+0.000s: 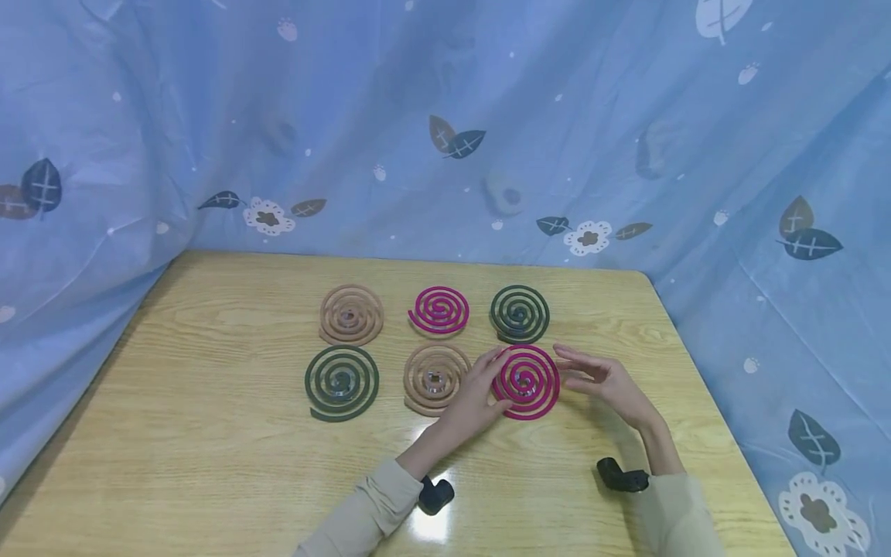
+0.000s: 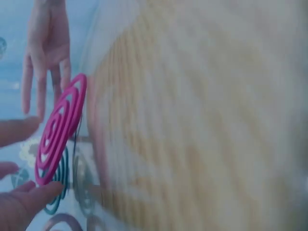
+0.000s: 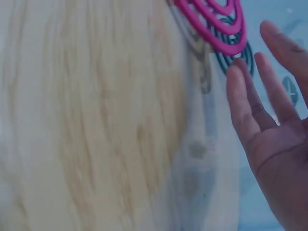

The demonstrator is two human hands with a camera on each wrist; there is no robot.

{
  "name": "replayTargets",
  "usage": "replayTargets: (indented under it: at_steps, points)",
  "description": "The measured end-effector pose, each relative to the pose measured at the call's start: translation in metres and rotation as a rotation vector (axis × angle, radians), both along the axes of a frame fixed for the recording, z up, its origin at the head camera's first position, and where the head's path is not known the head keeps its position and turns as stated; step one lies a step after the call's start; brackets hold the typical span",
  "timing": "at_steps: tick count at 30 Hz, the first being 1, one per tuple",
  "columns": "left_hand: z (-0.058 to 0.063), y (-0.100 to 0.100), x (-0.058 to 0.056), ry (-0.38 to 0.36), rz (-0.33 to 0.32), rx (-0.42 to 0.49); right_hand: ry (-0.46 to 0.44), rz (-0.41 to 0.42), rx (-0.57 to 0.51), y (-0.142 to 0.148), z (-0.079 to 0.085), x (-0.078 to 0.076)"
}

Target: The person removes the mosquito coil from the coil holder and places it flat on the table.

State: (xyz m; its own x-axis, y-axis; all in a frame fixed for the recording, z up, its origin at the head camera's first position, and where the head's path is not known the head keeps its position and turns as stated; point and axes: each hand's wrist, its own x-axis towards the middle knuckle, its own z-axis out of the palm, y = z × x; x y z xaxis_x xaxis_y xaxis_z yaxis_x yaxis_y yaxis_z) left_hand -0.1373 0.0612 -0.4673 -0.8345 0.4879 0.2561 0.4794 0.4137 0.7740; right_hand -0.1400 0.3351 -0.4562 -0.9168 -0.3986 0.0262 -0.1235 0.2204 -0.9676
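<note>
A pink mosquito coil lies flat at the right end of the near row, a shiny metal piece at its centre. My left hand is at its left edge, fingertips touching the rim and thumb near the lower left. In the left wrist view, the left fingers reach to the pink coil without curling round it. My right hand hovers just right of that coil, fingers loosely extended and apart from it. The right wrist view shows the right palm empty.
Beside the left hand lies a tan coil, with a green coil further left. The back row has a tan coil, a pink coil and a green coil. A blue patterned curtain surrounds the wooden table.
</note>
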Motion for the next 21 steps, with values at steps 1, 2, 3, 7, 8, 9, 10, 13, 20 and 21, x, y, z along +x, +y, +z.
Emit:
replayTargets:
  at_steps: [1,2,3,7,8,9,10,13,20,21]
  points:
    - [0.000,0.001,0.001,0.000,0.021,-0.007,0.000,-0.004,0.016,0.000,-0.001,-0.002]
    - [-0.001,0.002,0.001,0.001,0.043,-0.015,-0.002,-0.006,0.028,0.000,-0.003,-0.003]
    - [-0.002,0.004,0.001,0.000,0.062,-0.019,-0.006,-0.012,0.039,0.001,-0.004,-0.005]
    - [-0.002,0.007,0.001,-0.026,0.112,0.002,-0.031,-0.012,0.040,0.001,-0.010,-0.009]
    - [-0.001,0.008,0.001,-0.033,0.121,0.006,-0.037,-0.012,0.040,0.001,-0.011,-0.009]
    - [-0.001,0.008,0.000,-0.035,0.130,0.009,-0.039,-0.011,0.039,0.001,-0.011,-0.010]
    - [0.000,0.008,0.000,-0.039,0.139,0.008,-0.039,-0.010,0.041,0.000,-0.012,-0.010]
    - [0.002,0.009,-0.001,-0.056,0.161,0.006,-0.039,-0.020,0.052,-0.001,-0.012,-0.011]
    - [0.004,0.009,-0.004,-0.075,0.162,0.018,-0.056,-0.065,0.057,-0.003,-0.012,-0.011]
    - [0.004,0.009,-0.004,-0.083,0.158,0.026,-0.061,-0.078,0.059,-0.003,-0.012,-0.011]
